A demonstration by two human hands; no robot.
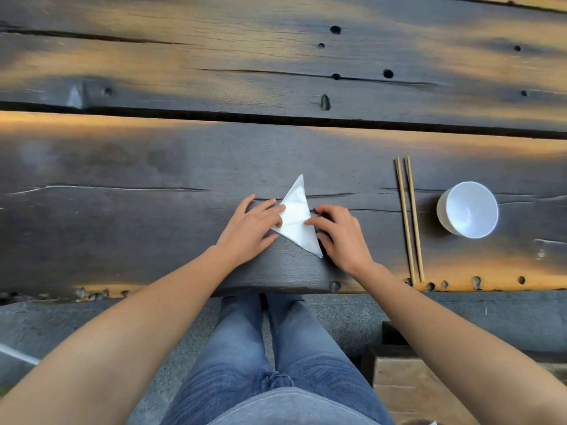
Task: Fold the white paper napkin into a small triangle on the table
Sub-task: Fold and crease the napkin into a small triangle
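The white paper napkin (297, 214) lies flat on the dark wooden table (153, 210), folded into a triangle with one tip pointing away from me and another toward the front right. My left hand (251, 228) rests on its left corner, fingers spread and pressing down. My right hand (342, 233) sits at its right edge, the index fingertip touching the paper near the middle crease. Neither hand grips the napkin.
A pair of wooden chopsticks (409, 219) lies to the right of my right hand, pointing away from me. Further right stands a white bowl (468, 210). The table's front edge runs just below my wrists, and a wooden bench (411, 388) is at lower right.
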